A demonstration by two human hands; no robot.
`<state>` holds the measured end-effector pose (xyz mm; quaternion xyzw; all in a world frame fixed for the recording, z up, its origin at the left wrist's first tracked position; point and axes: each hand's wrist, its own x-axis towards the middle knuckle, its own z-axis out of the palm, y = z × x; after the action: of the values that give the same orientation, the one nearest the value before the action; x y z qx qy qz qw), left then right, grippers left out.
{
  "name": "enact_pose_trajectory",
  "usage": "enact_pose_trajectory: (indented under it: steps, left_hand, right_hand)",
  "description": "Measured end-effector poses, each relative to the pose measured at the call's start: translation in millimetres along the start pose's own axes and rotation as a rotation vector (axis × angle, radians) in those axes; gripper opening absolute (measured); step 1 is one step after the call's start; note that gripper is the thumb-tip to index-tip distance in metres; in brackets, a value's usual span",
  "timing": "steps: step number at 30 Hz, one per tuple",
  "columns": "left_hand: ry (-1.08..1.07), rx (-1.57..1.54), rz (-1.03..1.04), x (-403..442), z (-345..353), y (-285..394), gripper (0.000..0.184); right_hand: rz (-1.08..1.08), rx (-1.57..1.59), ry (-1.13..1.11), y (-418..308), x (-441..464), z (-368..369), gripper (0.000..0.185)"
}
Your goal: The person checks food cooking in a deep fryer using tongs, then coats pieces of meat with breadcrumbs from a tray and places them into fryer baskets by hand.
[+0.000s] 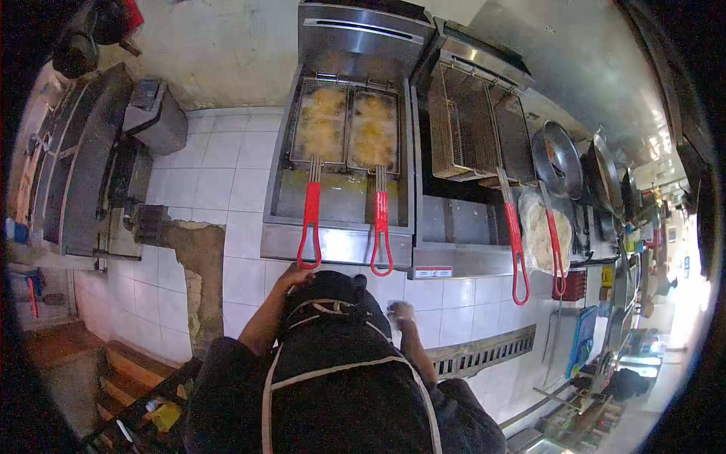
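Note:
Two wire fryer baskets, a left basket (296, 132) and a right basket (394, 151), sit side by side in bubbling oil in a steel deep fryer (348, 239). Pale golden food (324, 121) foams inside them. Their red handles point toward me. My left hand (295, 277) is at the looped end of the left red handle (312, 216); whether its fingers grip the loop cannot be made out. My right hand (402, 311) hangs low by my apron, below the right red handle (381, 219) and apart from it. It is slightly blurred, its fingers unclear.
Right of the fryer, a second fryer (461, 227) carries two raised baskets (465, 121) with red handles jutting forward. Beyond it are a dark wok (557, 159) and a plastic bag (546, 234). A grey bin (155, 117) stands left; a drain grate (484, 353) lies in the tiled floor.

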<state>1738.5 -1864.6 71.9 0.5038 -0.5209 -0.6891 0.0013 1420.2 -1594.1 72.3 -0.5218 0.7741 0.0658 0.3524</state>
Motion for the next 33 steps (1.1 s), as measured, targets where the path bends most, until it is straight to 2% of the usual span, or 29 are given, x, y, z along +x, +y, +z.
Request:
enact_pose_trajectory:
  steps: [1,2,3,5,6,7,8,10,12,14,16,18,21,23,25,26,28,29,30,32,33]
  left_hand:
    - [-0.023,0.038,0.085,19.1,0.7,-16.0,0.031]
    - [-0.074,0.116,0.257,33.3,2.4,-28.6,0.033]
    - [-0.062,0.216,0.152,33.3,2.0,-28.1,0.026]
    - [-0.045,0.136,0.069,31.8,-0.6,-28.6,0.026]
    - [-0.016,0.054,-0.013,34.3,-2.5,-32.4,0.029]
    - [0.049,0.043,-0.103,-8.0,-2.7,12.3,0.028]
    - [0.058,-0.043,-0.121,-11.8,-7.1,12.8,0.027]
    - [0.055,-0.286,-0.145,0.9,-25.4,-35.5,0.026]
    - [0.054,-0.373,-0.157,6.3,-44.7,-82.3,0.025]
    - [0.025,0.195,0.06,15.1,-63.2,-141.2,0.023]
    - [0.265,-0.23,-0.358,-28.4,-55.2,-101.1,0.021]
    - [0.298,-0.1,-0.348,-48.1,-51.7,-84.5,0.02]
    - [0.276,-0.243,-0.389,-43.4,-52.7,-103.4,0.024]
    - [0.254,-0.262,-0.319,-38.9,-42.8,-102.5,0.026]
    - [0.246,-0.386,-0.193,-36.1,-49.3,-90.0,0.031]
    - [0.251,-0.523,-0.14,-33.8,-39.6,-86.0,0.033]
    - [0.383,-0.526,-0.064,-41.1,-20.8,-68.9,0.033]
    - [0.293,-0.621,-0.004,-9.3,-21.6,-117.0,0.033]
    - [0.298,-0.623,-0.006,3.0,-17.8,-137.3,0.033]
    - [0.392,0.059,0.056,10.6,-18.5,-153.3,0.03]
    - [0.316,-0.055,-0.017,-14.9,-17.9,-120.8,0.028]
  right_hand:
    - [0.058,0.119,0.017,-3.8,3.8,-4.2,0.018]
    - [0.12,0.238,0.035,-4.1,6.7,-5.0,0.016]
    - [0.128,0.241,0.037,-2.8,11.0,-6.7,0.016]
    - [-0.107,-0.037,0.2,-1.5,12.5,-5.3,0.015]
    - [-0.099,-0.033,0.199,1.5,15.2,1.8,0.015]
    - [-0.037,0.152,0.186,7.7,21.4,12.7,0.014]
    - [0.026,0.336,0.172,10.5,22.8,18.7,0.014]
    - [0.03,0.243,0.156,-11.7,0.2,-15.8,0.019]
    - [-0.014,1.604,-0.043,-26.0,-12.8,-46.5,0.018]
    - [-0.115,1.676,0.092,-71.8,-47.0,-122.8,0.017]
    - [-0.28,1.676,0.199,-104.3,-63.6,-204.9,0.014]
    - [-0.44,1.591,0.324,-129.6,-49.0,-269.7,0.02]
    - [-0.62,0.827,0.644,-174.1,30.9,-320.4,0.038]
    - [-0.672,0.547,0.698,-180.2,49.1,-318.6,0.041]
    - [-0.587,-0.164,0.46,-186.0,21.5,-315.0,0.037]
    - [-0.597,-0.174,0.462,-188.3,11.6,-324.9,0.037]
    - [-0.478,0.354,0.319,-181.8,-12.2,-335.6,0.039]
    - [-0.608,0.512,0.371,-179.2,1.1,-337.5,0.039]
    - [-0.75,0.655,0.409,-177.2,13.9,-339.8,0.038]
    - [-0.476,0.571,0.945,-212.4,2.1,-360.3,0.032]
    - [-0.382,0.319,0.723,-201.9,18.5,-339.3,0.029]
